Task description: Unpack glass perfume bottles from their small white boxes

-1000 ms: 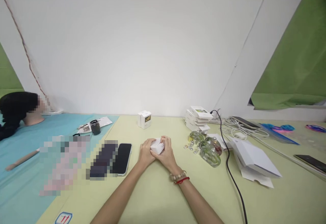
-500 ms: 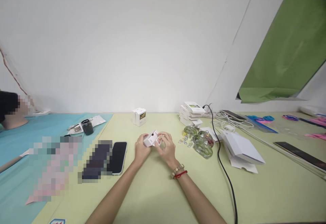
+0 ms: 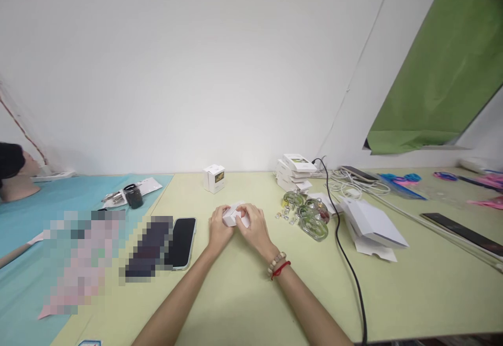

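A small white cardboard box (image 3: 230,217) is held just above the table, between both hands. My left hand (image 3: 220,230) wraps round its left side with the fingers closed. From the right, my right hand (image 3: 253,228) presses thumb and fingers on the box's end flap (image 3: 242,219). Beyond the hands, two similar white boxes (image 3: 214,179) stand side by side near the wall. To the right of my right hand lie round clear cases (image 3: 313,225) with greenish contents, and several tiny clear pieces (image 3: 288,216) beside them. What is inside the held box is hidden.
Stacked flat white boxes (image 3: 294,172) stand at the back right. A black cable (image 3: 346,262) runs down the table past an opened white box (image 3: 373,225). On the left lie a phone (image 3: 184,244), a dark jar (image 3: 133,196) and a blue cloth (image 3: 23,230).
The flap at the box's right end has been folded inward by my right hand, whose fingers have closed onto the box. My left hand keeps its hold.
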